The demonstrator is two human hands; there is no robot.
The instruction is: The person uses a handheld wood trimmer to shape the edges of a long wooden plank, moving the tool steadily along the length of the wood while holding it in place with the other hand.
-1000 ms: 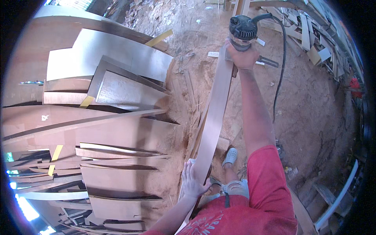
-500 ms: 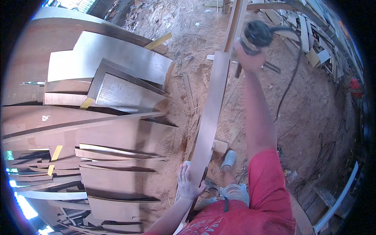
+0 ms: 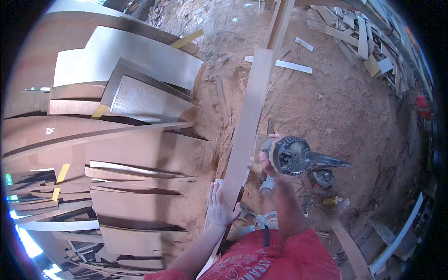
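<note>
Evidently, going by the head view, the work is somewhere in its middle, in my judgement: the long pale board point(image 3: 254, 100) hasn't been set aside but lies along a grooved timber rail point(image 3: 278, 25), which runs on past its far end, while the near end points back toward the person's waist. The left hand point(image 3: 221, 207) rests on that near end, fingers stretched out rather than curled and the thumb toward the other edge, so it seems to steady the wood by pressing more than by pinching. The right hand point(image 3: 270, 168) is wrapped round a dark corded tool, a palm router point(image 3: 291, 156) by the look of it, tipped so that its ridged end faces up and its base side is next to the board's right edge; whether the two touch, I can't tell. As for what's done, the board's upper face looks smooth and even, with no cut that I can make out across it. How much of either long edge has been worked doesn't show from here, so what is left is uncertain; with the router in hand and the board steadied, I wouldn't call it finished. Over the sawdust-strewn ground point(image 3: 354, 116), a white strip point(image 3: 294, 66) lies near the board's far end.
</note>
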